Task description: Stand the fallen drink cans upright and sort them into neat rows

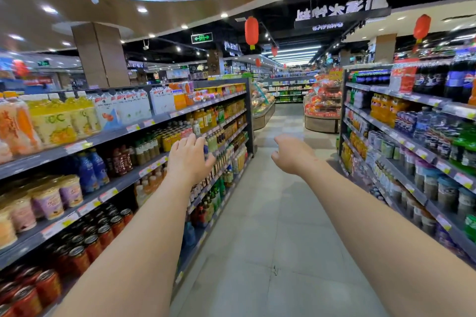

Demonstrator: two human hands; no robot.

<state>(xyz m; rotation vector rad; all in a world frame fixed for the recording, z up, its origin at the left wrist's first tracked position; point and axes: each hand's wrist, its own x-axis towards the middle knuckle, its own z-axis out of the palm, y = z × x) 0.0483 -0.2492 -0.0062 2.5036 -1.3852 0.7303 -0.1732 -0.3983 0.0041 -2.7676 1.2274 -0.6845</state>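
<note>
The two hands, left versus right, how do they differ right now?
The left hand is spread open with fingers extended, while the right hand is loosely curled, fingers bent inward. The left hand shows against the drink shelves on the left side of the aisle; the right hand shows against the bare aisle floor. Both are empty, bare, and stretched forward at a similar height, touching nothing.

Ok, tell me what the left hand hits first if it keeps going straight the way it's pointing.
Probably the bottles on the left shelving's middle shelf. The left hand, open and empty, points forward along the aisle with its fingertips overlapping them in the head view. Depth is unclear, so it may still be short of them.
</note>
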